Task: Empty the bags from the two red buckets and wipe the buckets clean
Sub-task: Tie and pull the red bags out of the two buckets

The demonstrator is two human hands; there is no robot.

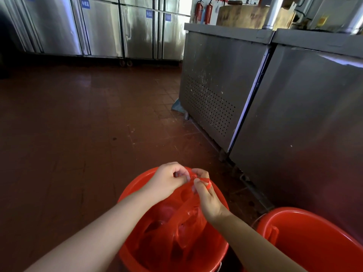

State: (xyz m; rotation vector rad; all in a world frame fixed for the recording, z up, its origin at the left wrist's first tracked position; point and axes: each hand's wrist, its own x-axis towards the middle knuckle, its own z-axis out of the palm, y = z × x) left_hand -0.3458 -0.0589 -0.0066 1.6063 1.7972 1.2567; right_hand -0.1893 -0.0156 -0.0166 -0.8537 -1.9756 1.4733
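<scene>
From the head camera I see both of my hands meeting over a red bucket (135, 191) at the bottom centre of the frame. My left hand (167, 181) has its fingers curled and pinches the gathered top of a red plastic bag (186, 222); my right hand (206, 195), just beside it, pinches the same twisted handle, a strand of which wraps one finger. The bag's body hangs down inside the bucket, its thin film crumpled. A second red bucket (314, 242) stands at the lower right of the frame, near the first, beside a steel counter cabinet (294, 107) that fills the right side. Dark red floor tiles (68, 124) spread across the left and centre. Steel refrigerator doors (102, 26) line the upper left, and two fire extinguishers (204, 11) stand at the upper centre beside a round wooden chopping block (245, 15) on the counter.
</scene>
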